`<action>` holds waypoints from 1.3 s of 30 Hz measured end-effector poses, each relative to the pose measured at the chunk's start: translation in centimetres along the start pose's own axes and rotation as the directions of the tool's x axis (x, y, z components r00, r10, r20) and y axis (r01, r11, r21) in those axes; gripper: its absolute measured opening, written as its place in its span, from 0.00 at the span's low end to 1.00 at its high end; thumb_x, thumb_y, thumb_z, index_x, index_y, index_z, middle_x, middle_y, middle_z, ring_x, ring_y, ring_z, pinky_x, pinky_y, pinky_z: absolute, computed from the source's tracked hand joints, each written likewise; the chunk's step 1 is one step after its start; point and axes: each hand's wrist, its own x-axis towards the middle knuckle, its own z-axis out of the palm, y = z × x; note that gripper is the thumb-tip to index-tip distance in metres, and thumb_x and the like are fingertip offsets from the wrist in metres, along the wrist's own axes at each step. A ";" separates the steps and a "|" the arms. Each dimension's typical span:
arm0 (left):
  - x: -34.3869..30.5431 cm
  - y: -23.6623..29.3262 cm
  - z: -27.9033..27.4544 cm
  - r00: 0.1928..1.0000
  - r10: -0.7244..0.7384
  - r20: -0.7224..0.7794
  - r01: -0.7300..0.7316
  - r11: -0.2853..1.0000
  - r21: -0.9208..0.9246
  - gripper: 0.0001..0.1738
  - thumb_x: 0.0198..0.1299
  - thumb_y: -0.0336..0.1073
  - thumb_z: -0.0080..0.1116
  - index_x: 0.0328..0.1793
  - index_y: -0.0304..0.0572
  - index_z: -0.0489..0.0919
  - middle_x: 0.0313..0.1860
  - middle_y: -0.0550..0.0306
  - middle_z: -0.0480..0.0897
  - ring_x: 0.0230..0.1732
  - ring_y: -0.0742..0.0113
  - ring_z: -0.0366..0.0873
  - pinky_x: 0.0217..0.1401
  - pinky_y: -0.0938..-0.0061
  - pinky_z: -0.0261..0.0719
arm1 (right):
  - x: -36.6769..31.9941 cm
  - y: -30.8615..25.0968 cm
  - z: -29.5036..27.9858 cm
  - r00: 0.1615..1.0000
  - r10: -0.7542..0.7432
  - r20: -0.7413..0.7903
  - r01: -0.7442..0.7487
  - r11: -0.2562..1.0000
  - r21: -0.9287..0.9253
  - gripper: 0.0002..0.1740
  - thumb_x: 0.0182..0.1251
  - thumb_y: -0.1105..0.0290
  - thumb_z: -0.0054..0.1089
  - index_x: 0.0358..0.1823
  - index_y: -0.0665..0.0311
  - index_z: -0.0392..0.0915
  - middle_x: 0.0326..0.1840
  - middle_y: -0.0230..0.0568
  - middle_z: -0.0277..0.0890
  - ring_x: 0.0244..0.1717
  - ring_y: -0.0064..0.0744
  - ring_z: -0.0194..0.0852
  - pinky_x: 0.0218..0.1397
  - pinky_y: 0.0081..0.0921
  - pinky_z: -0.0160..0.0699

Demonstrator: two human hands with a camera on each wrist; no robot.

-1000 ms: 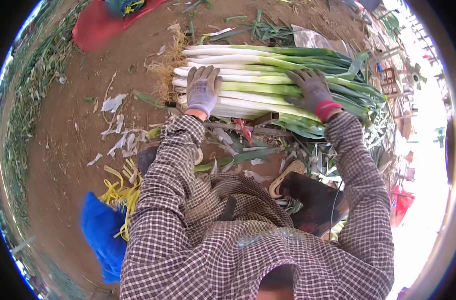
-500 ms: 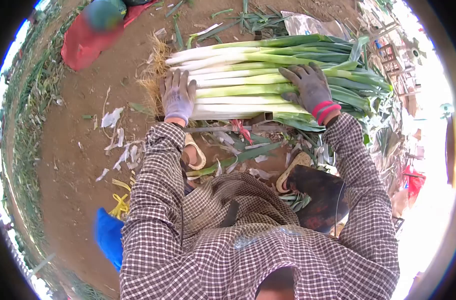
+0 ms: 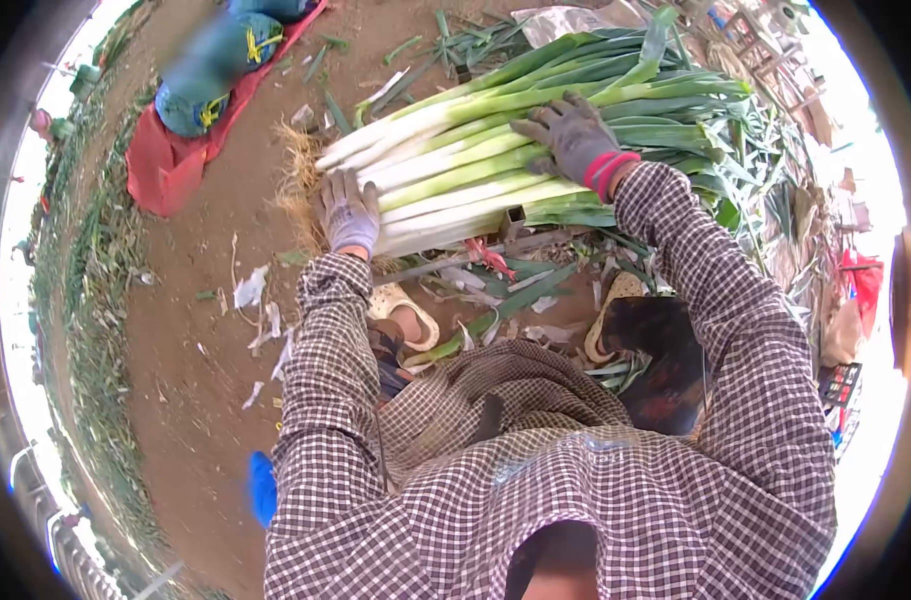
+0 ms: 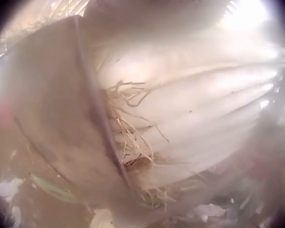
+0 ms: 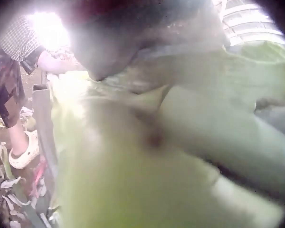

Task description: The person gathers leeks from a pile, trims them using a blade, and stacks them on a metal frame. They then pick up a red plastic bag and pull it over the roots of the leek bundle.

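A broad bundle of long green onions [image 3: 466,150] lies crosswise in front of me in the head view, white root ends to the left and green leaves to the right. My gloved left hand [image 3: 351,210] rests on the near root end, its fingers extended. Wispy roots [image 4: 133,128] show against the white stalks in the left wrist view. Further right, my gloved right hand [image 3: 574,140] lies on the green part with fingers spread. Close green stalks [image 5: 109,166] fill much of the blurred right wrist view, under the dark glove.
A metal frame [image 3: 516,222] runs under the near side of the bundle, with a red strip [image 3: 491,258] by it. Leaf scraps litter the soil around my feet. Blue-green bundles [image 3: 191,85] sit on a red sheet [image 3: 161,165] at the upper left.
My left hand has moved left along the white stalks to the root end. The right hand has stayed on the green part, and the bundle now appears tilted as the head view has turned.
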 end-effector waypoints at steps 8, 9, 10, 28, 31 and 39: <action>-0.6 8.5 -1.2 0.990 0.032 -0.140 -0.071 0.957 -0.281 0.27 0.71 0.49 0.43 0.64 0.37 0.77 0.67 0.44 0.76 0.71 0.49 0.68 0.78 0.56 0.54 | -2.3 -1.1 0.7 0.995 0.020 -0.098 -0.017 0.999 0.027 0.36 0.70 0.40 0.50 0.76 0.43 0.60 0.74 0.36 0.64 0.77 0.39 0.55 0.83 0.46 0.37; -0.6 8.5 -0.9 0.985 0.045 -0.169 -0.089 0.961 -0.262 0.26 0.71 0.49 0.43 0.63 0.37 0.77 0.66 0.44 0.76 0.70 0.49 0.68 0.77 0.56 0.54 | -2.1 -1.1 0.9 0.994 0.027 -0.107 -0.023 0.999 0.037 0.36 0.69 0.40 0.51 0.76 0.43 0.60 0.74 0.37 0.64 0.77 0.39 0.55 0.83 0.46 0.38; -0.7 8.6 -1.0 0.979 0.057 -0.197 -0.106 0.963 -0.246 0.26 0.71 0.49 0.44 0.62 0.36 0.78 0.65 0.44 0.77 0.70 0.49 0.69 0.77 0.55 0.55 | -2.1 -1.2 0.7 0.993 0.034 -0.111 -0.029 0.999 0.043 0.37 0.69 0.41 0.52 0.76 0.43 0.60 0.73 0.37 0.64 0.77 0.39 0.55 0.83 0.46 0.38; -0.4 8.9 -0.9 0.983 0.018 -0.180 -0.069 0.958 -0.278 0.25 0.70 0.47 0.45 0.61 0.37 0.80 0.67 0.46 0.76 0.70 0.49 0.68 0.77 0.56 0.55 | -1.5 3.3 -4.3 0.988 0.126 0.088 -0.122 0.991 -0.044 0.48 0.60 0.32 0.57 0.76 0.52 0.60 0.75 0.40 0.62 0.78 0.41 0.55 0.81 0.51 0.44; -0.4 9.0 -1.4 0.979 0.013 -0.203 -0.069 0.959 -0.274 0.24 0.71 0.46 0.44 0.62 0.38 0.79 0.66 0.45 0.77 0.69 0.48 0.68 0.76 0.56 0.57 | 2.1 0.4 -5.8 0.994 0.034 -0.108 -0.021 0.993 0.116 0.36 0.68 0.41 0.53 0.72 0.50 0.65 0.69 0.44 0.70 0.74 0.43 0.62 0.76 0.48 0.55; -0.6 8.8 -2.1 0.978 -0.006 -0.208 -0.056 0.955 -0.291 0.23 0.70 0.45 0.44 0.61 0.38 0.78 0.64 0.45 0.77 0.68 0.48 0.68 0.76 0.56 0.56 | 13.3 -3.5 -1.1 0.998 -0.033 0.059 0.017 0.968 0.251 0.25 0.58 0.65 0.66 0.60 0.47 0.78 0.57 0.41 0.78 0.61 0.46 0.75 0.62 0.41 0.75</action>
